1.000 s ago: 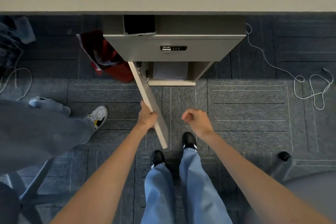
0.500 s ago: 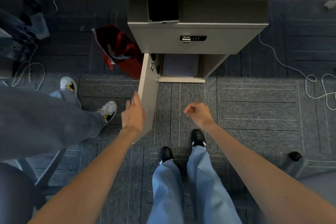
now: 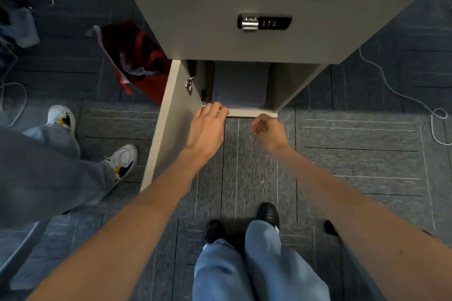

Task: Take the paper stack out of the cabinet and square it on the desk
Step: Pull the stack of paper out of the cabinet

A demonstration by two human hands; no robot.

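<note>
A pale paper stack [image 3: 241, 85] lies flat inside the open lower compartment of a grey cabinet [image 3: 210, 32], in shadow. The cabinet's door [image 3: 168, 124] stands swung wide to the left. My left hand [image 3: 206, 127] reaches in at the compartment's front left corner, fingers spread and empty, just short of the stack. My right hand [image 3: 269, 131] hovers in front of the compartment's lower lip with its fingers loosely curled, holding nothing. The desk is out of view.
A combination lock [image 3: 264, 22] sits on the drawer above the compartment. A red bag [image 3: 139, 61] lies left of the cabinet. Another person's legs and white shoes [image 3: 122, 159] are at the left. A white cable [image 3: 401, 95] trails on the carpet at the right.
My left hand let go of the door and moved forward to the compartment opening. The door swung fully open. My right hand moved closer too, and the view came nearer the cabinet.
</note>
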